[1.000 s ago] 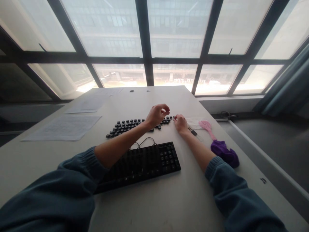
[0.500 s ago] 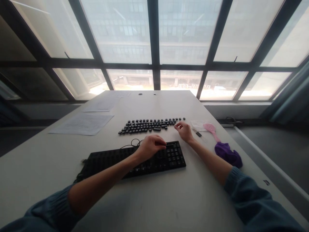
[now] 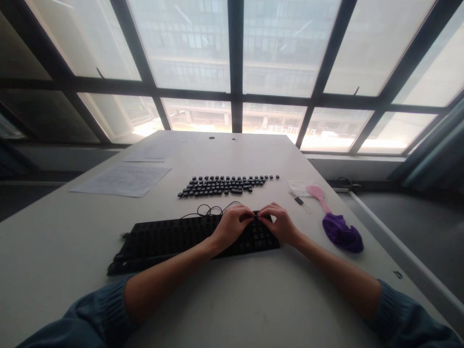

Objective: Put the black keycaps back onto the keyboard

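A black keyboard [image 3: 163, 246] lies on the white table, its left and middle part bare of keycaps and its number pad [image 3: 261, 236] still capped. My left hand [image 3: 235, 223] is over the upper right of the keyboard with thumb and fingers pinched together. Facing it, my right hand [image 3: 281, 223] is pinched at the same spot, the fingertips of both hands nearly meeting. Whatever lies between the fingertips is too small and dark to make out. Behind the keyboard, loose black keycaps [image 3: 221, 185] stand in rows.
Paper sheets [image 3: 121, 180] lie at the left. On the right are a small keycap puller-like tool [image 3: 298, 200], a clear plastic bag [image 3: 299, 187], a pink hairbrush [image 3: 316, 192] and a purple cloth [image 3: 342, 233]. The keyboard's cable [image 3: 205, 210] loops behind it. Large windows [image 3: 275, 48] stand beyond the table.
My right hand has moved from beside the keycap rows down to the keyboard's upper right, meeting my left hand. The left hand has shifted slightly right. The view has tilted a little.
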`<state>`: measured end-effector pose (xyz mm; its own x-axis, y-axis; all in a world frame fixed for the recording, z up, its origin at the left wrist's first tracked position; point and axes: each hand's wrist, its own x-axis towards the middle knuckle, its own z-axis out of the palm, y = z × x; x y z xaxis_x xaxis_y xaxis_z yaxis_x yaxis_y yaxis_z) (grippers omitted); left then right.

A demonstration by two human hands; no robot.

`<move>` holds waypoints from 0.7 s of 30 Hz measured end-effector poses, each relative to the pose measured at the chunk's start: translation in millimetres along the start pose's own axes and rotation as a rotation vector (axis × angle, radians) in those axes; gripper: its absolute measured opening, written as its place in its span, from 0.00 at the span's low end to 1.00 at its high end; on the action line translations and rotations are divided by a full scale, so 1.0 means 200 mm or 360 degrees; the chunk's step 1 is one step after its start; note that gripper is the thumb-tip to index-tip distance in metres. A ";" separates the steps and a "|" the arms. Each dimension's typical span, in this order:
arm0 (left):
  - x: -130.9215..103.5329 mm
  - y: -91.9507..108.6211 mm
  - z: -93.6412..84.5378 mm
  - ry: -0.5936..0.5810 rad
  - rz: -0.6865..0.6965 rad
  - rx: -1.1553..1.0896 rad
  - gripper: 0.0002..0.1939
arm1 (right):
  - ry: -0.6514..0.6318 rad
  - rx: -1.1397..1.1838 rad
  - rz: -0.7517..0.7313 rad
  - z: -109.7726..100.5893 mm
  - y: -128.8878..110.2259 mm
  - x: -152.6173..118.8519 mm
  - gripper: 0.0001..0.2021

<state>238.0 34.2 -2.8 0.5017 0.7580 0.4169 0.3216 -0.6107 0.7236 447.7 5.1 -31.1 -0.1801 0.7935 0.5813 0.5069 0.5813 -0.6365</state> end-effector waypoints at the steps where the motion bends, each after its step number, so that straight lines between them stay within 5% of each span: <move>1: 0.00 -0.01 0.00 0.0000 0.0021 -0.0004 0.05 | -0.0013 -0.0007 0.0000 0.00 0.00 0.00 0.06; 21: 0.00 -0.03 0.03 -0.0041 0.0107 0.0108 0.07 | -0.0184 -0.0177 -0.0116 -0.04 -0.01 -0.01 0.08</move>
<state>240.1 36.2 -11.2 0.5442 0.7092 0.4481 0.3397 -0.6747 0.6553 452.9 0.5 -26.5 -0.3126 0.7691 0.5575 0.5781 0.6198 -0.5308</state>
